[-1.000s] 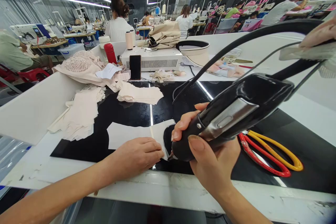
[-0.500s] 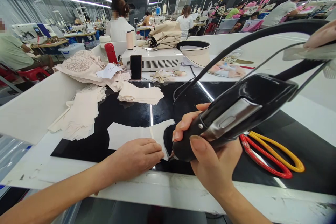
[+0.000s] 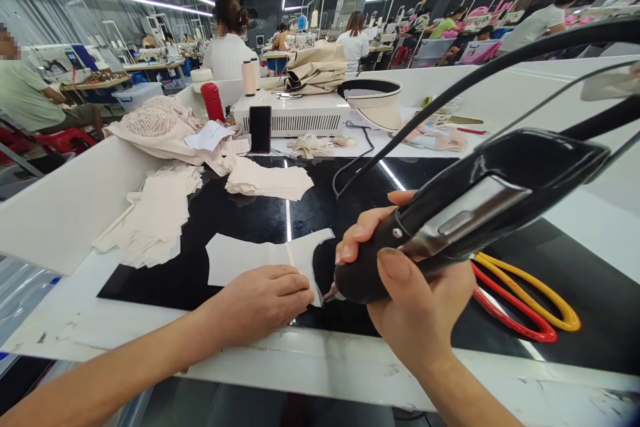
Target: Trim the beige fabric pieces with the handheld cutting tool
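Observation:
My left hand [image 3: 273, 300] lies on a pale fabric piece [image 3: 245, 257], pressing it against a glossy black mat [image 3: 200, 213]; its fingertips are near the piece's right edge. A lighter strip [image 3: 290, 253] crosses the piece. My right hand [image 3: 413, 303] is wrapped round a black corded hand-held power tool [image 3: 367, 257] with a metal lever [image 3: 467, 217] on its side. The tool is tilted. Its small metal tip [image 3: 330, 295] points down to the left, next to the piece's lower right corner; I cannot tell whether they touch.
Red- and yellow-handled scissors [image 3: 525, 297] lie to the right. Fabric stacks [image 3: 155, 213] and a bra [image 3: 155, 120] sit at the left. Behind are a phone [image 3: 261, 128], a vented white box [image 3: 295, 113] and a visor [image 3: 373, 107]. A thick cable [image 3: 450, 103] arches overhead.
My right hand and the tool have moved right, and the tip is slightly farther right along the piece's edge. My left hand and the fabric piece have stayed nearly in place.

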A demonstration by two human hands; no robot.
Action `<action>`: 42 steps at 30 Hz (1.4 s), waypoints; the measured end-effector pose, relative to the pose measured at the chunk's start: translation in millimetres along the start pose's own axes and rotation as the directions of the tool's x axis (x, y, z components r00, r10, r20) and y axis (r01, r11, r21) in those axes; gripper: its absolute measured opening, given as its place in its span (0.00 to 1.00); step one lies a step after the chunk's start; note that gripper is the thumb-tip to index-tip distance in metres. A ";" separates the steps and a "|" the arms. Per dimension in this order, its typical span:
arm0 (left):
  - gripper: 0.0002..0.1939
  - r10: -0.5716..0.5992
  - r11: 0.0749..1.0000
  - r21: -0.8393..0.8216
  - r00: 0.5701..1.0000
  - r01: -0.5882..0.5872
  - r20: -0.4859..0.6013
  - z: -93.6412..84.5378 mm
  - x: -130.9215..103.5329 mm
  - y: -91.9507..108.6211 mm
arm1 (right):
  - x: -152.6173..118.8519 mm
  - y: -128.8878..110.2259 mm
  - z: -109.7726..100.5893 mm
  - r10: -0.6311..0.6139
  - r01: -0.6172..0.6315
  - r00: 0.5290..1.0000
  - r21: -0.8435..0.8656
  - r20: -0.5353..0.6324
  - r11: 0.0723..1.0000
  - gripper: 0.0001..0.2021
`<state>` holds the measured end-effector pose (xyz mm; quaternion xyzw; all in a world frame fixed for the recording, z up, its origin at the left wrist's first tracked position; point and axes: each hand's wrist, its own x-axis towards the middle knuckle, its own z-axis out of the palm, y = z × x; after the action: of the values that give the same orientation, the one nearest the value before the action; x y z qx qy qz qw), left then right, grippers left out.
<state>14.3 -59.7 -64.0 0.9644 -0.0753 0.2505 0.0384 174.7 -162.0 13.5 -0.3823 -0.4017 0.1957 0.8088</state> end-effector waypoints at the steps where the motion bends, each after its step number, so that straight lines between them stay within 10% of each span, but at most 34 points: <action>1: 0.07 -0.002 1.000 -0.002 1.000 0.002 -0.001 -0.5 0.7 0.1 | 0.3 0.5 -0.5 0.004 -0.004 1.000 0.002 -0.001 1.000 0.25; 42: 0.10 -0.027 1.000 -0.015 1.000 0.027 -0.012 -4.1 9.1 4.6 | -1.2 3.8 -0.6 0.014 -0.014 0.999 0.004 0.036 1.000 0.20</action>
<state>19.4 -65.0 -55.9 0.9635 -0.0640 0.2552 0.0495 174.5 -160.6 9.8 -0.3797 -0.4130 0.2091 0.8009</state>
